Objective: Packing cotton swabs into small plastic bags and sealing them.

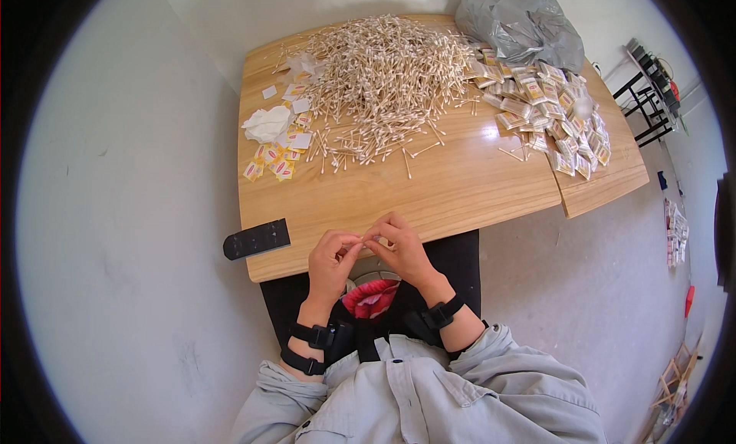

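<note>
My left hand [332, 258] and my right hand [399, 247] meet at the table's near edge, fingertips pinched together and almost touching. Whatever lies between them is too small and too covered by the fingers to make out. Farther back on the wooden table [460, 195] spreads a big heap of loose cotton swabs [383, 76], with a few strays at its near side. To its right lie many small clear packets of cotton swabs [537, 99]. Yellow and white printed cards [270, 159] are scattered at the left, beside a crumpled white tissue or bag [267, 124].
A black flat strip-like object [257, 239] lies at the table's left near corner. A grey plastic bag [525, 30] rests at the back right. Beyond the table on the right stands a black rack [648, 99]. A wall [138, 175] runs close along the left.
</note>
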A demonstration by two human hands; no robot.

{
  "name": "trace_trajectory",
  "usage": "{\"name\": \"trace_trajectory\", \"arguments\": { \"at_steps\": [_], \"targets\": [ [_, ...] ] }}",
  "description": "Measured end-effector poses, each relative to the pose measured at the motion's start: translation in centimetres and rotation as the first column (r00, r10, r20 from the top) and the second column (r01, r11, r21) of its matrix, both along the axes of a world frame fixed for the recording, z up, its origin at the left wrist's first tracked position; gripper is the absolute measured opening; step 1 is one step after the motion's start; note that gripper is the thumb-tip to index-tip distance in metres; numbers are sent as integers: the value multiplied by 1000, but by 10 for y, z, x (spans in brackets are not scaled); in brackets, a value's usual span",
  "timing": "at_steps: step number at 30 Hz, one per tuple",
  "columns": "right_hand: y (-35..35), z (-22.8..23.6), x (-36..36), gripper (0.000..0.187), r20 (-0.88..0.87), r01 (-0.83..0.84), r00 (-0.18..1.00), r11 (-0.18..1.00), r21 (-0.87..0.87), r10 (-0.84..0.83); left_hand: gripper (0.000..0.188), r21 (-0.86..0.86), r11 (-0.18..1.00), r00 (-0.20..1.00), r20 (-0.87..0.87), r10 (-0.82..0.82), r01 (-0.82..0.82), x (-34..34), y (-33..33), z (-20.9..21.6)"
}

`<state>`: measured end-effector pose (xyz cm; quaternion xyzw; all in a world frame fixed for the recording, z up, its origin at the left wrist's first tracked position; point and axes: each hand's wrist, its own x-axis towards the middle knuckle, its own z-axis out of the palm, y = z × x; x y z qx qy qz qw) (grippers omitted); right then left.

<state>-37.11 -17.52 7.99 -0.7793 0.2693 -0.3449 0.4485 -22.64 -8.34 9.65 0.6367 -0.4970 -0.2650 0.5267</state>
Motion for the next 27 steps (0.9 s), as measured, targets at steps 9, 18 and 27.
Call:
{"name": "trace_trajectory", "arguments": {
  "at_steps": [9,18,27],
  "targets": [
    [-4,10,-10,11,-72,62,996,993,105,-55,7,36,999,998,-64,29,-26,9,7,-6],
    [13,-26,13,15,188,-95,978,600,794,-95,15,256,967,754,-633,175,-10,-6,3,-34],
    [30,-39,35,20,190,13,946,620,785,-261,17,211,969,724,-648,238,-130,-18,-3,-46]
  ]
}}
